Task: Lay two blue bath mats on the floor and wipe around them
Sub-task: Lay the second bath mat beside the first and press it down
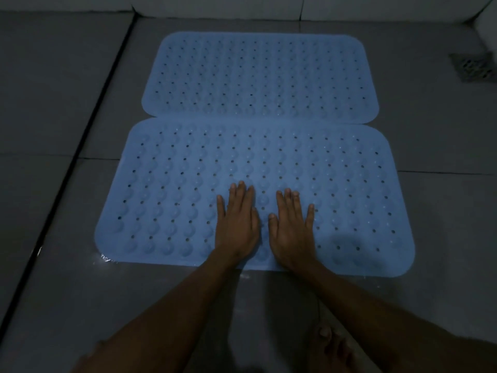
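Both mats down and touching edge to edge on the wet floor [403, 305], left hand [236, 227] and right hand [291, 230] flat, fingers straight, pressing the near mat [161, 197], gripping nothing; far mat [258, 76] looks soft, floppy, light rubber, so reposition by pinching a corner.

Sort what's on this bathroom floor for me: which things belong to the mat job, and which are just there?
Part of the job:
- near blue perforated rubber bath mat, both palms flat on it
- far blue perforated rubber bath mat, touching the near one
- left hand
- right hand

Just there:
- square metal floor drain grate
- person's bare foot
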